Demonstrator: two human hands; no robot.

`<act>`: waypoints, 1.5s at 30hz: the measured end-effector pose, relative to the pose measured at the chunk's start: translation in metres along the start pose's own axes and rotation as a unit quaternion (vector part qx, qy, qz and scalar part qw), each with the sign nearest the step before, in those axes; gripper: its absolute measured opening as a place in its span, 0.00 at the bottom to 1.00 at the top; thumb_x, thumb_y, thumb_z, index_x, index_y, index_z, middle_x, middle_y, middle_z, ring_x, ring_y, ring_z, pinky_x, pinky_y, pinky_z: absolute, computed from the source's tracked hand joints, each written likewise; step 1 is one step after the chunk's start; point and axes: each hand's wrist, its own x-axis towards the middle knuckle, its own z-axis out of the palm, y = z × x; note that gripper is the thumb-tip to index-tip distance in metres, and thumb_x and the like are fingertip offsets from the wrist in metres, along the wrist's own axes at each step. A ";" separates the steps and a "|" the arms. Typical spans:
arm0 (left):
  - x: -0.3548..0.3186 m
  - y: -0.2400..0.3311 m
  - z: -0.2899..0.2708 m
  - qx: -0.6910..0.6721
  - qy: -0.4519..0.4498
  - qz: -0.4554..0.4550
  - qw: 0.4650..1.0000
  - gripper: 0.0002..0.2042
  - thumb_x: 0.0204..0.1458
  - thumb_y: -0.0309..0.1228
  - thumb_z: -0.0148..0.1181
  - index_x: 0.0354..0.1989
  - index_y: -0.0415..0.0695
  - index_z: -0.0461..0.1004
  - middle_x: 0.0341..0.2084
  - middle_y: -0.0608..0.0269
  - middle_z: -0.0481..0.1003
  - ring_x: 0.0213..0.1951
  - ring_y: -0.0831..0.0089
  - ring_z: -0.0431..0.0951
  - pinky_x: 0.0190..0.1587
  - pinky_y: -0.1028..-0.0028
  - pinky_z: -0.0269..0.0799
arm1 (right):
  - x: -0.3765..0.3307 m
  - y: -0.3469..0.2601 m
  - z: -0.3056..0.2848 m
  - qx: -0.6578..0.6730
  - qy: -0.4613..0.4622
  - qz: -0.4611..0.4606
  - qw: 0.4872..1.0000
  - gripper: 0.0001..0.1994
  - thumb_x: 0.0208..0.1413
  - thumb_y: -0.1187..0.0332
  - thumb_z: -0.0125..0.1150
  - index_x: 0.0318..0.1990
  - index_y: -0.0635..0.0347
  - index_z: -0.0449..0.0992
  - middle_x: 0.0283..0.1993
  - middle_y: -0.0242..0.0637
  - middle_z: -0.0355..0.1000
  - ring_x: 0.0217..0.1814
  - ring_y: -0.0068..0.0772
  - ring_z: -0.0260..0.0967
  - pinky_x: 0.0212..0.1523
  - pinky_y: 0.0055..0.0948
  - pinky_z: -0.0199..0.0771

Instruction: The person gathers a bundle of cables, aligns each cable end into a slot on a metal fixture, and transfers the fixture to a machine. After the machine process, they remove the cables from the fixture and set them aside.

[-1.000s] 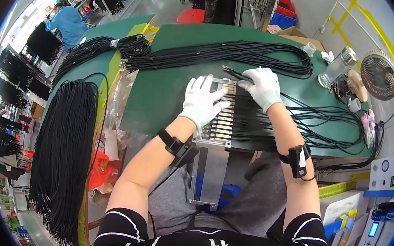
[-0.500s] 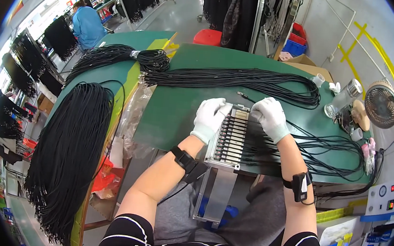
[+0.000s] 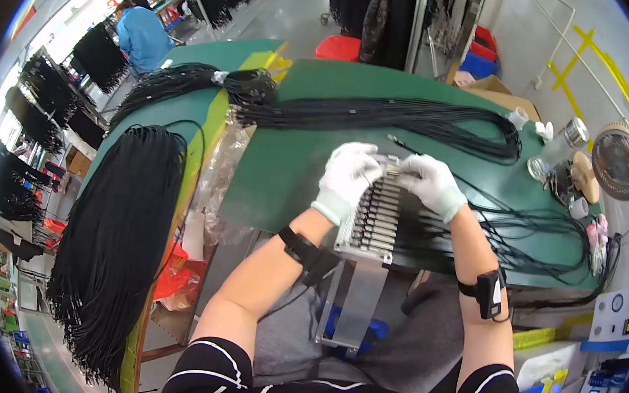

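A metal rack (image 3: pixel 366 254) stands upright at the table's near edge, with a row of silvery cable plugs (image 3: pixel 379 230) side by side in its slots. Black cables (image 3: pixel 509 232) run from the plugs to the right and loop back. My left hand (image 3: pixel 346 177), white-gloved, is closed at the rack's far left edge; what its fingertips grip is hidden. Opposite it, my gloved right hand (image 3: pixel 433 184) pinches a cable plug at the farthest slots. Just beyond the hands lies a loose cable end (image 3: pixel 396 140).
A long black cable bundle (image 3: pixel 381 115) crosses the green table (image 3: pixel 298 167). More cables (image 3: pixel 120 239) hang over the left-hand table. At right are a glass bottle (image 3: pixel 558 149), a small fan (image 3: pixel 618 162) and a control box (image 3: pixel 624 313). A person in blue (image 3: pixel 143 38) sits far left.
Both hands have come closer together over the rack's far end. My left fingers have moved in from the side rail onto the far slots, and my right fingers have come down to them.
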 end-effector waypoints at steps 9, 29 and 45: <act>0.002 -0.013 0.000 0.037 -0.014 0.051 0.998 0.04 0.51 0.29 0.67 0.32 0.44 0.81 0.50 0.55 0.77 0.55 0.58 0.73 0.58 0.64 0.67 | 0.008 -0.003 0.007 0.256 -0.060 0.091 0.960 0.09 0.50 0.66 0.69 0.38 0.56 0.81 0.35 0.42 0.79 0.39 0.43 0.75 0.44 0.35 0.75; 0.002 -0.037 -0.011 0.186 -0.018 -0.062 0.980 0.13 0.60 0.39 0.56 0.43 0.46 0.82 0.41 0.57 0.81 0.46 0.58 0.77 0.51 0.64 0.71 | 0.001 0.024 -0.011 -0.263 0.049 -0.030 0.963 0.05 0.49 0.64 0.65 0.32 0.51 0.82 0.29 0.36 0.76 0.38 0.44 0.72 0.43 0.40 0.72; 0.003 -0.002 0.007 0.352 -0.174 0.019 0.920 0.20 0.56 0.56 0.54 0.56 0.71 0.77 0.69 0.45 0.58 0.69 0.45 0.55 0.72 0.50 0.40 | 0.005 0.032 -0.005 -0.250 0.073 -0.025 0.965 0.08 0.51 0.57 0.65 0.33 0.47 0.81 0.34 0.32 0.76 0.45 0.42 0.71 0.46 0.40 0.69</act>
